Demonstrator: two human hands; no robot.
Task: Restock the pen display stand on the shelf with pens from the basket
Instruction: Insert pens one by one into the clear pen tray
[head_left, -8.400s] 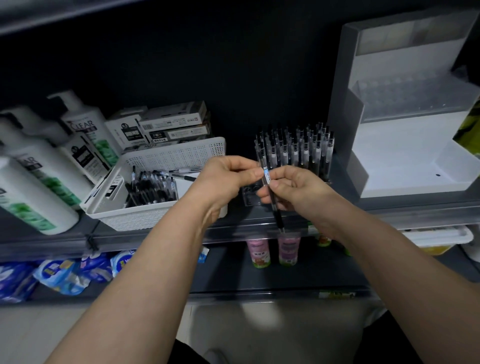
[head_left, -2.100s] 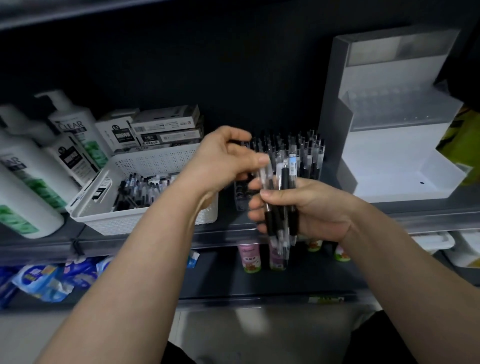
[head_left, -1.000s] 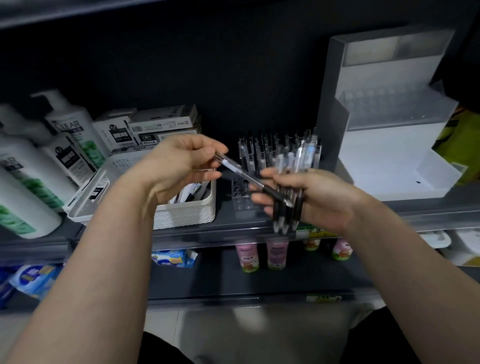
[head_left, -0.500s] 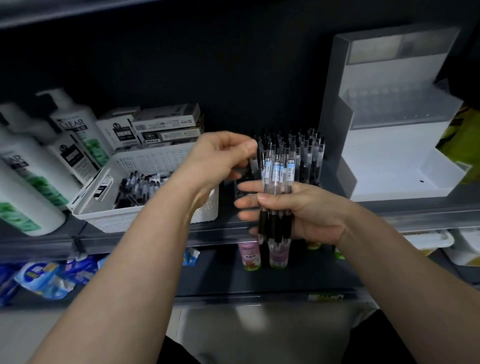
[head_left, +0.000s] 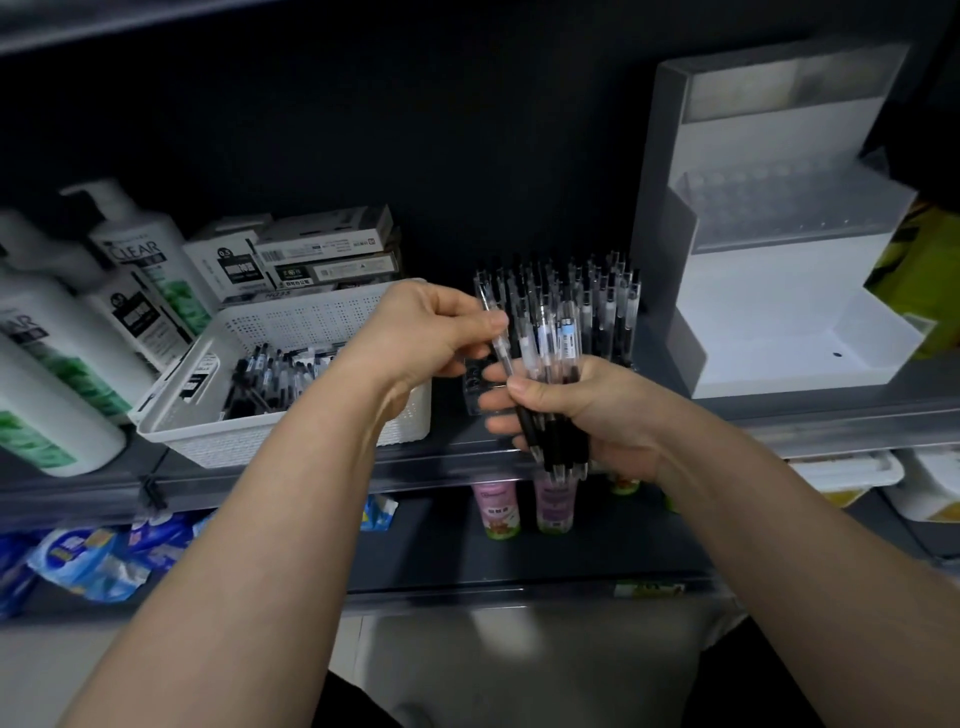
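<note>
In front of the person's chest, seen from the head camera, two bare forearms reached up to a dark metal shelf (head_left: 831, 421). The right hand (head_left: 597, 415) was curled into a fist around a bundle of pens (head_left: 563, 441), held upright. Each had a clear, slim plastic barrel above the thumb and a matte black rubber grip below it, with the pointed tips poking out under the palm.

The left hand (head_left: 421, 332), just left of the right and slightly higher, pinched a single pen (head_left: 497, 338) between thumb and forefinger, its other fingers loosely bent. That pen leaned to the left, its clip end above the left thumb and its black grip end tucked in with the bundle under the right thumb.

Directly behind the right hand stood the pen display stand (head_left: 597, 306), a clear acrylic block with many identical pens standing upright in tight rows, black caps at the top.

Behind and to the left of the left hand sat the basket (head_left: 291, 322), white rectangular plastic with perforated walls, holding a loose heap of pens (head_left: 270, 374) lying flat. Beyond the basket were stacked cardboard pen boxes (head_left: 322, 244), and further left, smooth white pump bottles (head_left: 140, 260) with green labels.

To the right of the right hand stood a stepped white and grey display unit (head_left: 779, 291) with a frosted insert. Below both hands, on a lower shelf, were small pink-labelled bottles (head_left: 496, 509) and, off to the left, crinkled blue packets (head_left: 83, 556).
</note>
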